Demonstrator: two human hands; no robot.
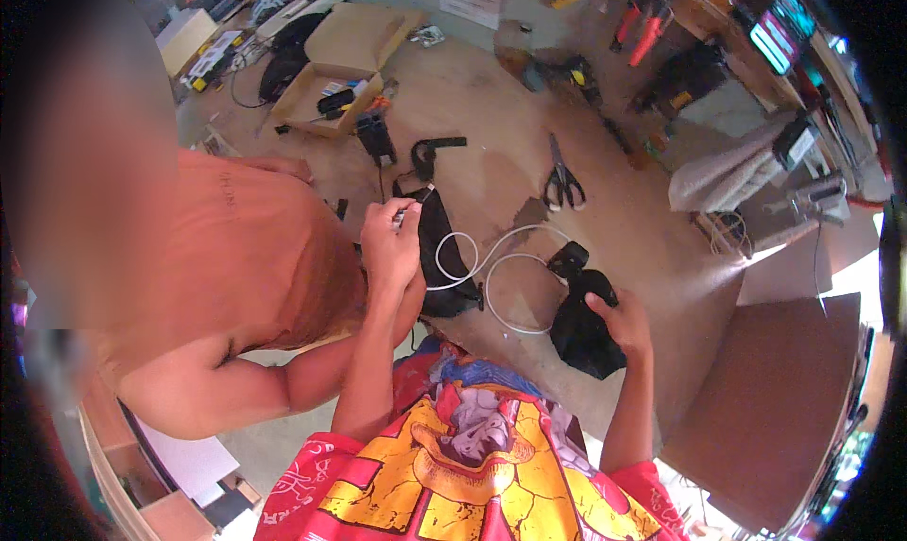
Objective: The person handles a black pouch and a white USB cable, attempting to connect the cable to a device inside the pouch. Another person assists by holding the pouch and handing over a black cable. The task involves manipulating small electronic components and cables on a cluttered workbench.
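Note:
My left hand is closed, with its fingertips pinched round a small light-coloured piece that they mostly hide. A thin white cable loops between my two hands over the work surface. On the right, my right hand grips a soft black pouch-like thing, thumb on top. A small black block sits at its upper edge, by the cable. Another black piece, like cloth or a bag, lies beside my left hand. The forearm of a co-worker in an orange-brown shirt passes behind my left wrist; that person's hand is hidden.
Black-handled scissors lie past the cable. An open cardboard box with small parts stands at the far left, near a black adapter-like block. A bent black piece lies nearby. Brown panels stand at the right.

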